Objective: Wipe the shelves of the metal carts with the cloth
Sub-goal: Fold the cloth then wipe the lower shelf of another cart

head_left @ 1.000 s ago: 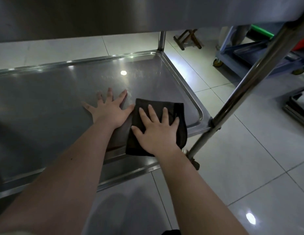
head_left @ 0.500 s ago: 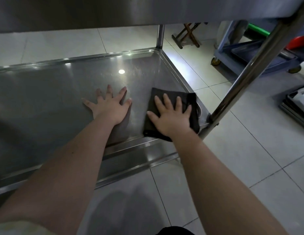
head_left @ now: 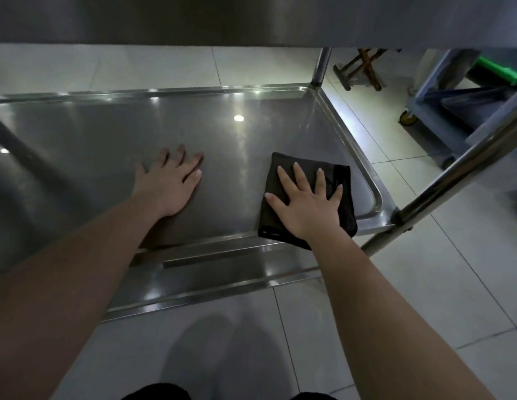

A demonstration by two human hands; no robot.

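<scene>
The lower shelf (head_left: pixel 107 134) of a stainless steel cart fills the middle of the head view, under the dark underside of the shelf above (head_left: pixel 251 18). A folded black cloth (head_left: pixel 342 180) lies flat near the shelf's front right corner. My right hand (head_left: pixel 306 203) presses on the cloth with spread, straight fingers. My left hand (head_left: pixel 167 183) rests flat on the bare metal to the left, about a hand's width from the cloth.
A slanted steel cart post (head_left: pixel 453 168) crosses at the right, and a rear post (head_left: pixel 322 64) stands at the shelf's back right corner. On the tiled floor (head_left: pixel 424 284) beyond stand a grey wheeled cart (head_left: pixel 453 96) and a folding wooden stand (head_left: pixel 364 67).
My right hand has slid the cloth to the right, away from my left hand, toward the shelf's front right corner. My left hand has stayed planted on the shelf.
</scene>
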